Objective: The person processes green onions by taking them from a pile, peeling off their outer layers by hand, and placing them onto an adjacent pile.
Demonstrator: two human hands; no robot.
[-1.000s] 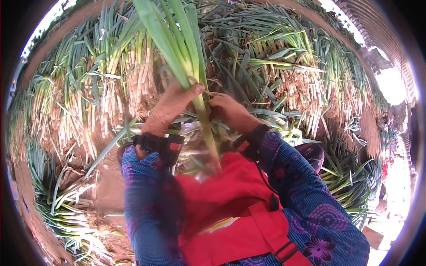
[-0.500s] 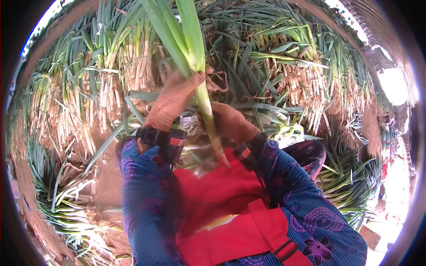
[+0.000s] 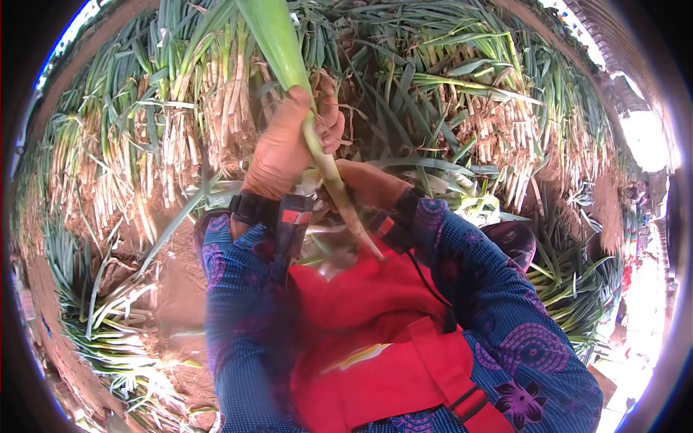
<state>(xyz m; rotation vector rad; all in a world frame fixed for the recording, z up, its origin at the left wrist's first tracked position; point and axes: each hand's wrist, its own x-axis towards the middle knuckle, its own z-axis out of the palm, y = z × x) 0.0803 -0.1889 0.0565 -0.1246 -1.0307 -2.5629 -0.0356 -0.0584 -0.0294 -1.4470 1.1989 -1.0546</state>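
Observation:
My left hand is closed around a large leek, its thumb pressed on the stem just below the broad green leaves. The stalk slants down to the right, and its root end lies over the red apron. Behind the lower stem is my right hand; its fingers are mostly hidden by the leek, so its grip cannot be made out. Thin dry strands hang near the left fingertips.
Rows of leeks lie at the upper left, and another pile at the upper right. Loose leeks spread at the lower left, more at the right. Loose leaves lie beyond the right wrist.
The leek has tilted more, its root end shifting right. My left hand has slid lower relative to the leaves, with its fingers now showing past the stem. My right hand has dropped lower than at first.

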